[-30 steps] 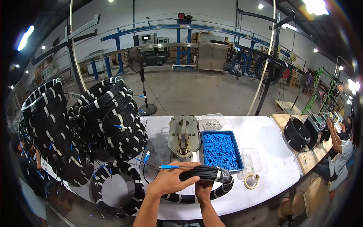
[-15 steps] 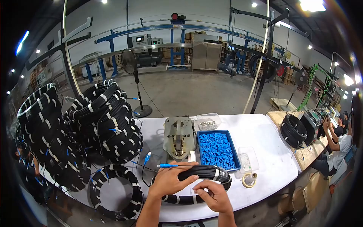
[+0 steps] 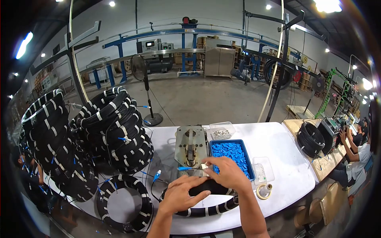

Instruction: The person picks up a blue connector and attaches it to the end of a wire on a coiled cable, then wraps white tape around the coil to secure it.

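A coil of black cable [image 3: 212,187], banded with white tape, lies at the table's front edge. My left hand [image 3: 183,195] lies over its left side, fingers and thumb stretched across the top while gripping it. Above the coil, my right hand [image 3: 229,173] has its fingertips closed around the cable's loose end. A blue connector [image 3: 184,168] at that end points left, just in front of the metal press [image 3: 191,146]. Part of the coil is hidden behind both hands. A white piece [image 3: 204,166] shows by the right fingertips, partly covered.
Tall stacks of taped coils [image 3: 119,131] stand left, with one coil [image 3: 104,208] flat before them. A blue tray [image 3: 251,166] of blue connector parts, clear boxes [image 3: 266,168] and a tape roll [image 3: 264,192] sit right. A person [image 3: 356,152] works at the neighbouring bench.
My right hand has moved up from the coil's front to the loose cable end. The blue connector has risen and shifted right. My left hand stays on the coil; the view has shifted slightly.
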Motion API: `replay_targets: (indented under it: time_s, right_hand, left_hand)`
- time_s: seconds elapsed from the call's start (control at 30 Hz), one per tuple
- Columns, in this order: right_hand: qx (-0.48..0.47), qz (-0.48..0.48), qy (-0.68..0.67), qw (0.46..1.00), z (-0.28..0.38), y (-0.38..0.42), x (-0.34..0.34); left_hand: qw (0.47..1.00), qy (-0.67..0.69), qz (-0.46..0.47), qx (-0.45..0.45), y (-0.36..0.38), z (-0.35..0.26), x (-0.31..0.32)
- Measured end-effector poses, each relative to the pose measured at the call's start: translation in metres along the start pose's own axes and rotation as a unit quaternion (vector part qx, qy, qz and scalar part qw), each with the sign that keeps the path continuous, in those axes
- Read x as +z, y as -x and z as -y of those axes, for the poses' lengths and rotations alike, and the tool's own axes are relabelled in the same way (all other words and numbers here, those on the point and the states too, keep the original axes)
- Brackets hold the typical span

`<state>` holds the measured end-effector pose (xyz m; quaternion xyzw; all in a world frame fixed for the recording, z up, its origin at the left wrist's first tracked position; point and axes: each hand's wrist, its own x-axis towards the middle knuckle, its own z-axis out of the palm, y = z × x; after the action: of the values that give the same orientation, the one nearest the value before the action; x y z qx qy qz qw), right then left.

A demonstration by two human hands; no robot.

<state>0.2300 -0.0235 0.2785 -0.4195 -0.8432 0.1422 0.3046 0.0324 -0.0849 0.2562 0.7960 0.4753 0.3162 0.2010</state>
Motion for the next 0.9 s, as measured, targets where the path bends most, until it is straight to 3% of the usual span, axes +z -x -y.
replay_targets:
  time_s: [0.03, 0.2, 0.27, 0.4, 0.57, 0.77, 0.9]
  right_hand:
    - [0.026, 0.001, -0.057, 0.998, -0.005, -0.005, 0.003]
    - [-0.002, -0.07, -0.02, 0.997, -0.002, -0.01, 0.009]
    - [0.06, -0.04, -0.01, 0.997, -0.002, -0.009, 0.008]
    - [0.083, 0.013, 0.042, 0.996, -0.019, -0.012, 0.018]
    - [0.073, 0.162, -0.131, 0.975, -0.027, -0.021, 0.012]
    - [0.069, 0.125, -0.165, 0.976, -0.028, -0.021, 0.009]
    - [0.085, 0.056, -0.211, 0.972, -0.023, -0.02, 0.01]
  left_hand:
    - [1.0, 0.009, -0.005, -0.003, 0.0, 0.003, 0.002]
    - [0.999, 0.003, 0.018, -0.03, -0.004, -0.001, -0.001]
    - [1.0, 0.006, 0.005, -0.024, -0.001, 0.0, 0.0]
    - [1.0, 0.026, -0.009, -0.006, 0.0, -0.001, 0.001]
    - [1.0, 0.0, -0.018, -0.008, -0.001, -0.002, 0.003]
    - [0.998, -0.03, -0.057, 0.011, -0.006, 0.004, 0.008]
    - [0.996, 0.036, -0.064, -0.057, -0.005, 0.009, 0.01]
